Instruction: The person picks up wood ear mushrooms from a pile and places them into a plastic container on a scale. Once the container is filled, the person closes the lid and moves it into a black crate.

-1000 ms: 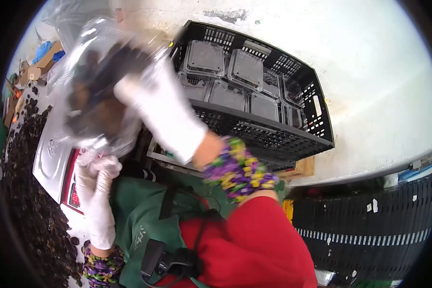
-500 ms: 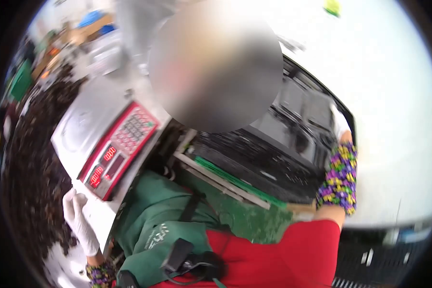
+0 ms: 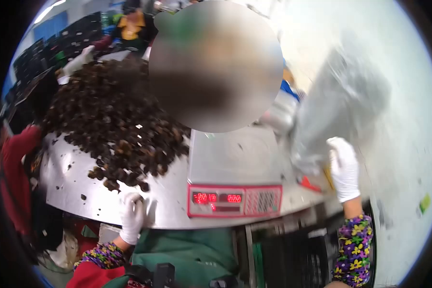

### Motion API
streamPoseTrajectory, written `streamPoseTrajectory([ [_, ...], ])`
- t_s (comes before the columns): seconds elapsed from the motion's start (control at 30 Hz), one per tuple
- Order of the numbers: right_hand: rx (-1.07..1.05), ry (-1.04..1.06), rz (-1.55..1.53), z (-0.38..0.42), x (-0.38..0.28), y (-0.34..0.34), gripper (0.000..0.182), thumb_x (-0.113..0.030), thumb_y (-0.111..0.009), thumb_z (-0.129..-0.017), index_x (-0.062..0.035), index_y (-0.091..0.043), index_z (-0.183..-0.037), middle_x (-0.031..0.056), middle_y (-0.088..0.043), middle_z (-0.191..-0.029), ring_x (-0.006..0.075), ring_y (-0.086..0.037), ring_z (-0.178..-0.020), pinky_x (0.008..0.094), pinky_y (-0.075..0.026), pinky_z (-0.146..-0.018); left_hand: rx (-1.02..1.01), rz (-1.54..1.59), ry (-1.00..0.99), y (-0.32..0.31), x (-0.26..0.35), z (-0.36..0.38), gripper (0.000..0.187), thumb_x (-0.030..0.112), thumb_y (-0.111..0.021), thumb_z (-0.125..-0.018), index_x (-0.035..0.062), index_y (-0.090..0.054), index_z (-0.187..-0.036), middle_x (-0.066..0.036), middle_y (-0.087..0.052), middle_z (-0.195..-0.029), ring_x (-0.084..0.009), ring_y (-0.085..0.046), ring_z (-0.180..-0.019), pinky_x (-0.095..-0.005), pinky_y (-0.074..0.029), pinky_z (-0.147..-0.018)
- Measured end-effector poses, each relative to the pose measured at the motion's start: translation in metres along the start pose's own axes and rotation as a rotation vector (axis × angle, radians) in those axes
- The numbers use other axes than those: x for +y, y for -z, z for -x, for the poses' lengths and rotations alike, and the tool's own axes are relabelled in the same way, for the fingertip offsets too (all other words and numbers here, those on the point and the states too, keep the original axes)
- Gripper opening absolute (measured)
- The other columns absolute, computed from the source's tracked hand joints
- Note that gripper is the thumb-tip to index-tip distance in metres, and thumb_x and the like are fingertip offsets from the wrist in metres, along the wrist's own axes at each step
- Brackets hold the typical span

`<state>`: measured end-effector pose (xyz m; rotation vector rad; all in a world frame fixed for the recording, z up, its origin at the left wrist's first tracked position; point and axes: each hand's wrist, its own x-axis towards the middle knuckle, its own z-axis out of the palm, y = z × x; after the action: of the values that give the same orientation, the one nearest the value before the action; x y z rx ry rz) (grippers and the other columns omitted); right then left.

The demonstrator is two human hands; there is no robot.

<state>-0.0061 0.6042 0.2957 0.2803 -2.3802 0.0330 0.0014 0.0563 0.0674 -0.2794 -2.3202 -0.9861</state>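
Observation:
My left hand (image 3: 131, 220), in a white glove, is over the front edge of the metal table (image 3: 170, 206). Its fingers are loosely bent and somewhat apart, with nothing visible in them, close to a big heap of dark brown pieces that look like mushrooms (image 3: 125, 115). A digital scale (image 3: 235, 158) with a red-framed panel and lit red digits stands in front of me, its metal pan bare apart from specks. My right hand (image 3: 344, 169), also gloved, is raised right of the scale with fingers extended. Beside it lies a large clear plastic bag (image 3: 338, 101).
A red-handled tool (image 3: 310, 184) lies right of the scale. Below the table's right side is a black crate (image 3: 295, 261). Across the heap, a person in dark and yellow clothing (image 3: 132, 26) is partly visible; a red sleeve (image 3: 19, 168) reaches in at left. A blurred disc hides the upper middle.
My view has swung left from the black crate to the scale and heap. My right hand has left the crate and is now by the plastic bag. My left hand remains near the table edge.

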Motion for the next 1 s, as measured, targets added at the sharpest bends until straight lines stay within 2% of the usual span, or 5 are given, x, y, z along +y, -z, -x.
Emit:
streamPoseTrajectory([
  [0.33,-0.354,-0.071,0.027,-0.084,0.118,-0.310,0.038,-0.019,-0.063,-0.094,-0.0065,-0.062,-0.129,0.0211,-0.063,-0.130,0.0384,-0.059,-0.121,0.0460,-0.049,-0.102,0.060,-0.293,0.109,-0.009,-0.006,0.013,0.032,-0.001,-0.069,-0.075,0.0092,-0.064,-0.105,-0.013,-0.063,-0.108,-0.0376,-0.056,-0.109,-0.0493,-0.044,-0.097],
  [0.47,-0.697,-0.292,0.084,-0.103,0.103,-0.309,0.033,-0.024,-0.064,-0.093,-0.0086,-0.068,-0.122,0.0209,-0.069,-0.119,0.0385,-0.064,-0.112,0.0468,-0.051,-0.098,0.041,-0.324,0.116,-0.010,-0.005,0.013,0.031,0.000,-0.070,-0.074,0.0118,-0.066,-0.102,-0.009,-0.065,-0.105,-0.0354,-0.058,-0.107,-0.0477,-0.044,-0.096],
  [0.8,-0.451,-0.409,0.130,-0.110,0.097,-0.287,0.027,-0.029,-0.082,-0.076,-0.0089,-0.066,-0.084,0.0143,-0.068,-0.090,0.0360,-0.067,-0.090,0.0446,-0.053,-0.081,-0.035,-0.325,0.089,-0.007,-0.007,0.019,0.034,0.004,-0.074,-0.072,0.0137,-0.067,-0.104,-0.009,-0.065,-0.108,-0.0367,-0.059,-0.106,-0.0478,-0.046,-0.094],
  [0.9,-0.234,-0.290,-0.302,-0.100,0.178,-0.315,0.013,-0.015,-0.068,-0.090,-0.0024,-0.070,-0.093,0.0149,-0.068,-0.089,0.0273,-0.062,-0.084,0.0401,-0.050,-0.083,-0.075,-0.322,0.120,-0.008,-0.005,0.021,0.035,0.005,-0.073,-0.074,0.0123,-0.067,-0.108,-0.011,-0.065,-0.116,-0.0369,-0.057,-0.110,-0.0478,-0.046,-0.094],
  [1.0,-0.081,-0.448,-0.415,-0.140,0.104,-0.228,0.026,-0.020,-0.056,-0.104,0.0008,-0.065,-0.117,0.0092,-0.067,-0.100,0.0180,-0.060,-0.092,0.0327,-0.048,-0.087,0.013,-0.328,0.067,-0.008,-0.007,0.015,0.035,0.006,-0.075,-0.073,0.0135,-0.068,-0.106,-0.005,-0.067,-0.107,-0.0323,-0.060,-0.107,-0.0463,-0.047,-0.093],
])
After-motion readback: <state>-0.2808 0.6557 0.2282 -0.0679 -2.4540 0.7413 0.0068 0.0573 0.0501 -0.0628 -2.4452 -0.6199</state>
